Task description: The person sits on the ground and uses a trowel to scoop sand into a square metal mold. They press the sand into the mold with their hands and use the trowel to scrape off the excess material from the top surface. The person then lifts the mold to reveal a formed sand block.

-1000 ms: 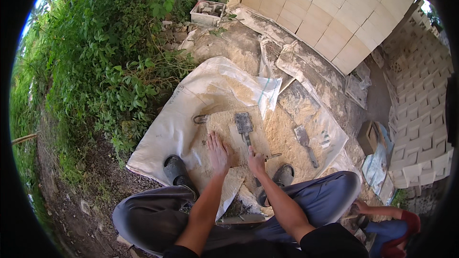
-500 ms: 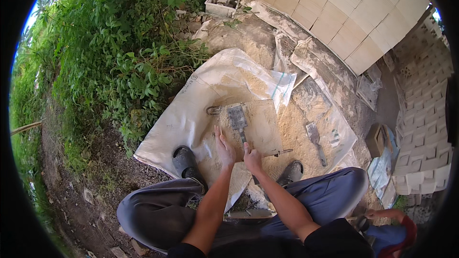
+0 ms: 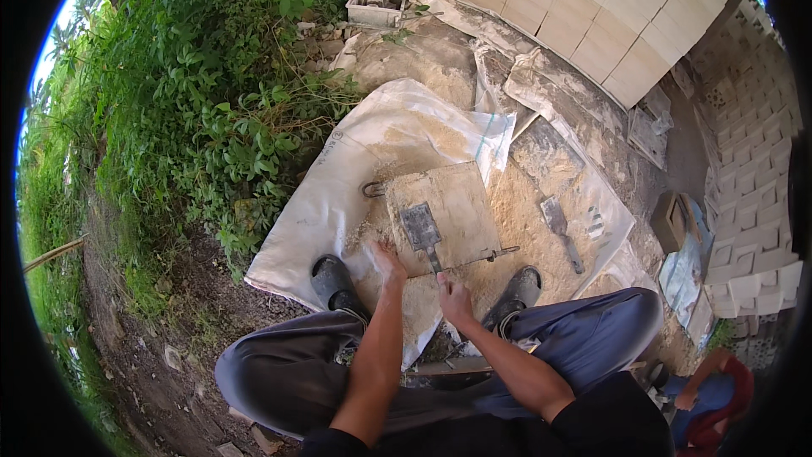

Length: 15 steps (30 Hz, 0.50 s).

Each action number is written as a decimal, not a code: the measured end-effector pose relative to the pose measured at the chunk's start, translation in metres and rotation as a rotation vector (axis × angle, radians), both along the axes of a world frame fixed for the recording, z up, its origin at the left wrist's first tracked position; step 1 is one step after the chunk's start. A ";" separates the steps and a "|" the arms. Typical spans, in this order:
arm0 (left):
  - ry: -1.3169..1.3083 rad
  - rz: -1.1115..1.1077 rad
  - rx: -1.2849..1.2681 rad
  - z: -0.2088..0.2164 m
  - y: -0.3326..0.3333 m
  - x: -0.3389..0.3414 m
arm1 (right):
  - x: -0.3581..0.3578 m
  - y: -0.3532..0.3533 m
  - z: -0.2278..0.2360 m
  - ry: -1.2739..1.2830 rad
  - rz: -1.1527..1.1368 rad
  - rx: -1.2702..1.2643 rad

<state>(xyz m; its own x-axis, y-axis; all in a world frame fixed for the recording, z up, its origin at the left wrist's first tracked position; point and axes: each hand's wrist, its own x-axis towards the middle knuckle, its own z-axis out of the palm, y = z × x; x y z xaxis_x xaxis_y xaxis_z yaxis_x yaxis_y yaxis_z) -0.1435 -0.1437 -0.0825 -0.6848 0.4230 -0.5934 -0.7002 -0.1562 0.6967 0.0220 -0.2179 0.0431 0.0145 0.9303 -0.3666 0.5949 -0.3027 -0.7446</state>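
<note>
On the near left part of a square, powder-dusted slab (image 3: 469, 203) lies the flat dark rectangular blade of a scraper (image 3: 419, 227). My right hand (image 3: 454, 300) is closed round its handle, just off the slab's near edge. My left hand (image 3: 385, 261) is low at the slab's left near corner, fingers stretched out and slightly blurred; it holds nothing. Wire loops stick out at the slab's left side and near right corner. Under the slab a white woven sack (image 3: 296, 237) is spread, covered in places with pale crumbly powder (image 3: 516, 211).
A second scraper (image 3: 558, 227) lies on the powder to the right. My shoes (image 3: 334, 283) flank the slab. Plants (image 3: 220, 110) crowd the left, with a white crate (image 3: 377, 7) beyond. Stacked pale blocks (image 3: 592, 13) stand at the far right. Another person (image 3: 715, 402) is at the lower right.
The scraper has slid toward me over the slab with my right hand. My left hand has moved left, away from the scraper, and down beside the slab's corner. The view has shifted slightly.
</note>
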 end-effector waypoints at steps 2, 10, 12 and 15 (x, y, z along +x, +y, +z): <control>0.031 -0.071 0.093 0.008 -0.001 0.017 | 0.011 -0.008 -0.016 0.027 -0.012 0.084; 0.916 -0.588 -0.342 0.082 -0.013 0.046 | 0.037 0.006 -0.008 0.000 -0.035 0.014; 1.055 -0.630 -0.357 0.091 -0.010 0.053 | 0.040 0.011 -0.007 -0.012 -0.047 0.042; 1.264 -0.722 -0.549 0.096 -0.006 0.063 | 0.054 0.003 -0.042 -0.056 -0.067 0.030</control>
<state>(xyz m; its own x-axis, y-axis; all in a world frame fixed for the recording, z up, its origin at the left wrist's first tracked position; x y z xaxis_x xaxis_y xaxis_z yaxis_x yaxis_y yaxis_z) -0.0808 -0.1499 0.0135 -0.5950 0.8037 0.0047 0.5535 0.4055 0.7274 0.0756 -0.2153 0.0008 0.0963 0.9370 -0.3356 0.6148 -0.3212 -0.7203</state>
